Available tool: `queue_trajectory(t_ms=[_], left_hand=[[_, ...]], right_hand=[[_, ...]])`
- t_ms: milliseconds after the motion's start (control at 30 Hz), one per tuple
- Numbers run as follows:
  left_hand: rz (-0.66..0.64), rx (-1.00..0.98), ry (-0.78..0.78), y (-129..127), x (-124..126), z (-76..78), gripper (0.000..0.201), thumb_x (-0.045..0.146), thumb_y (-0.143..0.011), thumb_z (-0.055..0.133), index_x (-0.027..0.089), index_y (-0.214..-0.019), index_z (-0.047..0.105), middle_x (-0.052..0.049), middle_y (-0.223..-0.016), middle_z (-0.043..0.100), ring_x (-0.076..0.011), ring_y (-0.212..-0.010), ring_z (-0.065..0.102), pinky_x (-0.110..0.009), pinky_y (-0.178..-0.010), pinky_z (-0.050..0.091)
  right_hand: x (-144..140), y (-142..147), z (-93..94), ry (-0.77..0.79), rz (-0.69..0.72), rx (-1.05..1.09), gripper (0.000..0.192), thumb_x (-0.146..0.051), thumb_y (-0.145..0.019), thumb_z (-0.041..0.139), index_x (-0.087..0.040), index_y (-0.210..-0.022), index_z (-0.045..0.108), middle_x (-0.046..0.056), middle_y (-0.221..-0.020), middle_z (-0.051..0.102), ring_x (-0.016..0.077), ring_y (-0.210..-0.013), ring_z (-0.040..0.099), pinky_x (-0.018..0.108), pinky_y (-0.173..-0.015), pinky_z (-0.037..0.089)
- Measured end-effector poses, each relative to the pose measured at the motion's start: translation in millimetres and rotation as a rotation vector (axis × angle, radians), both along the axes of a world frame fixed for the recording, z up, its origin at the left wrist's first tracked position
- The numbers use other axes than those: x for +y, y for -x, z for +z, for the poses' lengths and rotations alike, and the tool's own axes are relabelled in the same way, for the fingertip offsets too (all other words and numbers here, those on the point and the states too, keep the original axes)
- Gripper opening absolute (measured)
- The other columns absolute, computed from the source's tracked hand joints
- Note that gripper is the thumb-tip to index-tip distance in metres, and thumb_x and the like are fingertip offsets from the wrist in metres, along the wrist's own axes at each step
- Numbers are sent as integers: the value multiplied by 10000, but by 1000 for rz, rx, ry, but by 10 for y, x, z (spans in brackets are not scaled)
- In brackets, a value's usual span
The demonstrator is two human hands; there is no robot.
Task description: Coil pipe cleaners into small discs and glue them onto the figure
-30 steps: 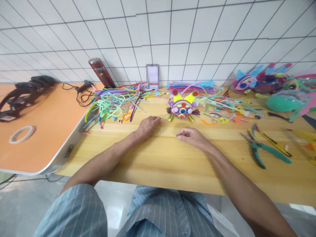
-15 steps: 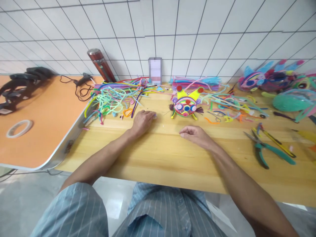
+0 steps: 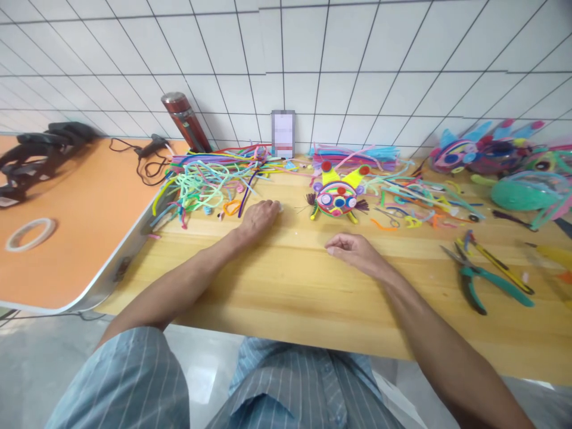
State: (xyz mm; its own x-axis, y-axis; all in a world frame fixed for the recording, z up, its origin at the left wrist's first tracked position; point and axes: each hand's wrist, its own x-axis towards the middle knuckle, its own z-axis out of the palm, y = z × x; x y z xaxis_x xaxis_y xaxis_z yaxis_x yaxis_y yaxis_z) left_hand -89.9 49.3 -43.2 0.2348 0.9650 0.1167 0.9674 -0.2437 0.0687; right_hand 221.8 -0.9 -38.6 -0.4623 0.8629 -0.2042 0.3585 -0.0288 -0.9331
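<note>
Little has moved since 0.5 s ago: both hands stay on the wooden table [image 3: 286, 298], and only the view has shifted a touch, so everything sits slightly lower in the picture. Over the full 1 s, the left hand [image 3: 258, 219] has slid a little to the left, away from the craft figure [image 3: 337, 196], and now rests palm down with fingers curled loosely; something small and pale shows at its fingertips, but whether it is gripped cannot be told. The right hand [image 3: 353, 249] lies as before, loosely curled with thumb and forefinger close together, holding nothing that can be seen. That figure, a bright round piece with 2 yellow points, stands beyond and between the hands, touched by neither. A heap of pipe cleaners [image 3: 208, 179] lies just beyond the left hand. Pliers [image 3: 480, 280] lie well to the right, and a tape roll [image 3: 30, 233] sits on the orange table [image 3: 80, 250].
</note>
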Motion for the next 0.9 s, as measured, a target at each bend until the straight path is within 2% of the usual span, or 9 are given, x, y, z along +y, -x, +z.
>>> queue_trajectory(t_ms=[167,267,333,433,600,700,900], left_hand=[[70,-52,-63,54,409,85,254,282,-1051,454,194,-1027,692,-134,-968,742,-269,-885,705,-337,-733,463],[95,-107,-140,37,538,139,343,337,-1083,385,201,-1077,699,-141,-1018,744,-268,-934,695,-345,-765,458],[77,-137,-152,10,510,143,345,345,-1080,397,206,-1079,713,-137,-1027,738,-267,-939,685,-349,-773,461],[-18,-103,-69,-33,353,97,318,321,-1060,443,202,-1037,737,-137,-1020,731,-273,-954,671,-362,-796,483],[-166,-45,-36,-16,177,5,256,321,-1017,540,179,-1119,728,-148,-1155,722,-278,-1077,648,-408,-994,491],[-209,-55,8,68,239,-14,270,240,-1023,500,170,-1168,717,-155,-1148,726,-276,-1071,653,-402,-985,502],[-133,-62,-27,160,516,-2,295,171,-1019,468,165,-1103,750,-158,-1028,735,-283,-1017,670,-382,-889,509]], right_hand=[[0,-2,8,2,-7,-7,376,-543,-770,758,-190,-898,739,16,-792,704,151,-700,598,284,-658,465],[1,-7,12,7,-12,-7,376,-546,-769,756,-191,-892,734,13,-779,696,145,-679,582,279,-638,455],[1,-10,12,10,-12,-2,371,-541,-765,762,-191,-885,733,17,-785,701,148,-687,588,282,-646,459],[2,-14,6,14,-11,6,361,-535,-773,761,-195,-893,739,26,-814,721,160,-716,610,292,-668,477],[12,-21,-17,14,-9,-9,357,-531,-775,755,-198,-902,753,21,-799,715,162,-714,611,290,-664,474],[14,-21,-15,9,-11,-5,354,-532,-776,751,-199,-897,749,19,-790,709,160,-705,598,289,-655,461],[3,-6,18,17,-17,-13,350,-523,-775,742,-191,-887,733,9,-759,678,142,-668,552,278,-624,420]])
